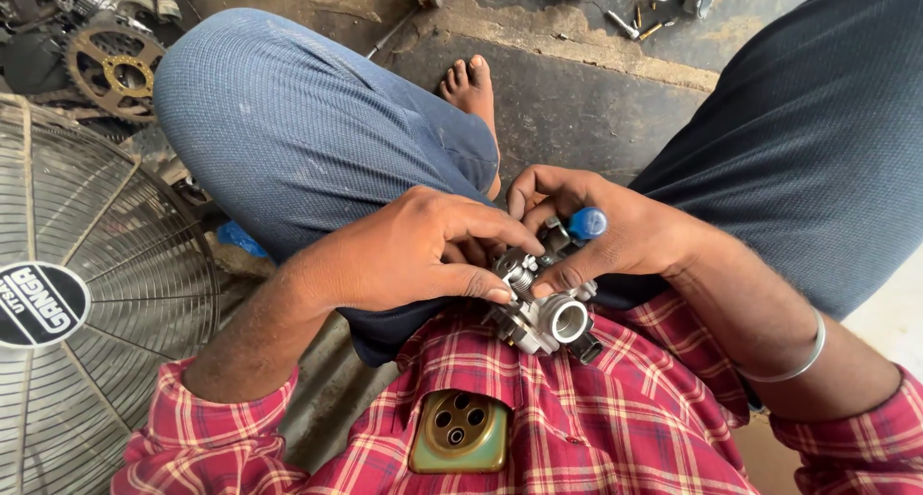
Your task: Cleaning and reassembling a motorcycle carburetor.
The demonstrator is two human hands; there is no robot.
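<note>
- A round metal fan guard (pixel 67 293) with thin wire spokes and a dark round centre badge fills the far left edge of the view.
- Above it, at the top left, a toothed metal sprocket (pixel 113 69) lies on the ground among dark machine parts.
- A person sits looking down at their own lap, with the left knee in blue-grey trousers (pixel 298 130) raised in the upper left.
- A bare foot (pixel 469 86) rests on the stained concrete floor (pixel 567 91) between the knees.
- The left hand (pixel 404 255) reaches in from the lower left, its fingers close together and curled over the left side of a small silver carburettor (pixel 543 312), thumb tip pressing on it.
- The carburettor sits in the middle of the view, just above the red checked shirt (pixel 596 418), with a round open bore facing the camera.
- A phone (pixel 460 433) in a greenish case shows in the shirt pocket below it.
- The right hand (pixel 615 235) grips the carburettor from the right, fingers wrapped on it, with a blue-handled tool (pixel 586 223) caught between the fingers.
- A thin silver bangle (pixel 803 360) circles the right wrist.
- Small bolts and tools (pixel 639 19) lie scattered on the floor at the top right.
</note>
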